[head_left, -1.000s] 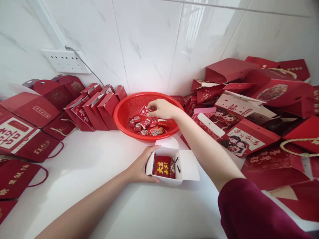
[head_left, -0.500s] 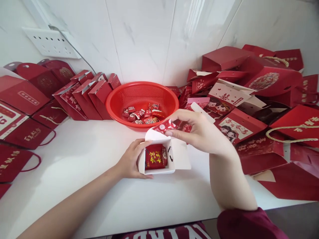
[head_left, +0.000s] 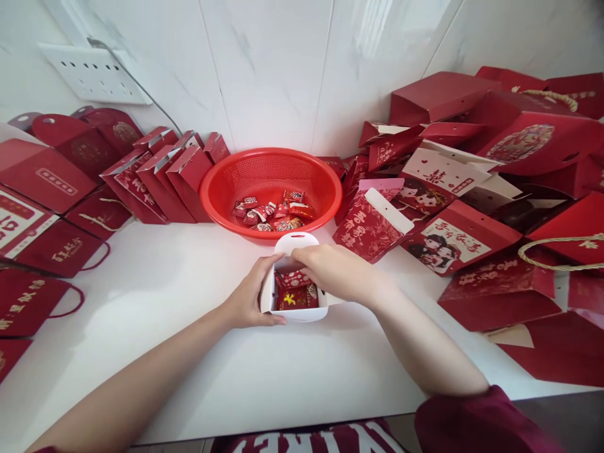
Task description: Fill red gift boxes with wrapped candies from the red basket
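Note:
A small gift box [head_left: 302, 314], white inside with its flaps up, stands open on the white table. My left hand [head_left: 255, 292] grips its left side, thumb at the front and fingers at the back. Inside lies a red candy packet [head_left: 295, 297] with yellow characters. My right hand [head_left: 330, 267] reaches into the box from the right, its fingers closed on a red, white-patterned wrapped candy [head_left: 292, 279] at the back of the box. The fingertips are partly hidden behind the hand and the box wall.
Behind the box is a red plastic basket [head_left: 212, 211] with several wrapped candies [head_left: 278, 214]. Red gift boxes [head_left: 66, 251] line the left side. More red boxes [head_left: 465, 239] are heaped on the right. A socket strip [head_left: 94, 75] is on the tiled wall.
My right hand has moved down and left, bringing the wrapped candy from above the box's right side into the box. My left hand still holds the box.

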{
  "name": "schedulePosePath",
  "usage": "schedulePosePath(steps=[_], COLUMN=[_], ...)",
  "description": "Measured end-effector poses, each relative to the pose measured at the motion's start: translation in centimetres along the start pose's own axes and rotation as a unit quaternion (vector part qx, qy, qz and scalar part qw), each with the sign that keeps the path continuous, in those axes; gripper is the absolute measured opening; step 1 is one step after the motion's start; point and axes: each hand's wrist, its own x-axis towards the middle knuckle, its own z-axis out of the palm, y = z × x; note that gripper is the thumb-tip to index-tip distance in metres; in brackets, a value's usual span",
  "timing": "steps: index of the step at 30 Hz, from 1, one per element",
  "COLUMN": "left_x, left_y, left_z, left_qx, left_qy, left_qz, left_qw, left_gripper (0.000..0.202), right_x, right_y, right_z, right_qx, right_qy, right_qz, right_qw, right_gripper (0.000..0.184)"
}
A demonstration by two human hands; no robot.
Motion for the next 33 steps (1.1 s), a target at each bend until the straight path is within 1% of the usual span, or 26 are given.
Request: schedulePosePath(steps=[4, 5, 7, 10, 12, 17, 21, 23, 25, 27, 28, 29, 31, 32, 33], left_x=[0.0, 0.0, 0.0, 0.0, 0.0, 0.0, -0.1, -0.1, 0.0, 0.2, 0.3, 0.4, 0.2, 0.0, -0.3], left_y=[0.0, 0.1, 0.1, 0.1, 0.1, 0.1, -0.1, -0.1, 0.0, 0.3, 0.6, 0.9, 1.6, 1.9, 2.2], left_z=[0.0, 0.0, -0.1, -0.2, -0.2, -0.4, -0.3, -0.2, -0.3, -0.6, -0.8, -1.0, -1.5, -1.7, -1.9], left_qx=[0.013, 0.015, 0.021, 0.038, 0.047, 0.058, 0.061, 0.057, 0.053, 0.052, 0.051, 0.046, 0.021, 0.002, -0.018], left_qy=[-0.007, -0.006, -0.004, -0.004, -0.008, -0.013, -0.015, -0.016, -0.014, -0.018, -0.02, -0.021, -0.011, 0.007, 0.04], left_qz=[-0.017, -0.017, -0.011, -0.007, -0.007, -0.005, -0.008, -0.008, -0.005, 0.003, 0.009, 0.017, 0.022, 0.013, -0.005], left_qw=[1.0, 1.0, 1.0, 0.999, 0.999, 0.998, 0.998, 0.998, 0.998, 0.999, 0.998, 0.999, 0.999, 1.0, 0.999], left_gripper=[0.112, 0.112, 0.111, 0.112, 0.112, 0.113, 0.113, 0.113, 0.113, 0.113, 0.111, 0.108, 0.101, 0.097, 0.09], right_x=[-0.4, -0.5, -0.6, -0.3, -0.1, 0.3, 0.4, 0.5, 0.5, 0.2, -0.1, -0.6, -1.9, -2.6, -3.4], right_y=[0.2, 0.1, 0.1, -0.2, -0.4, -0.7, -0.8, -0.8, -0.7, -0.4, -0.1, 0.2, 1.2, 1.8, 2.4], right_z=[-0.5, -0.5, -0.3, 0.3, 0.7, 1.6, 2.1, 2.1, 1.6, 0.6, 0.0, -0.5, -1.3, -1.4, -1.2], right_qx=[-0.033, -0.037, -0.035, -0.021, -0.024, -0.067, -0.073, -0.072, -0.049, 0.007, 0.044, 0.082, 0.153, 0.181, 0.206], right_qy=[0.04, 0.042, 0.016, -0.059, -0.092, -0.1, -0.104, -0.106, -0.103, -0.071, -0.036, 0.011, 0.127, 0.178, 0.219], right_qz=[-0.03, -0.035, -0.039, -0.038, -0.036, -0.055, -0.056, -0.057, -0.06, -0.072, -0.084, -0.097, -0.115, -0.115, -0.107], right_qw=[0.998, 0.998, 0.998, 0.997, 0.995, 0.991, 0.99, 0.99, 0.992, 0.995, 0.995, 0.992, 0.973, 0.96, 0.948], right_gripper=[0.02, 0.019, 0.019, 0.022, 0.025, 0.025, 0.025, 0.025, 0.026, 0.028, 0.027, 0.026, 0.025, 0.026, 0.028])
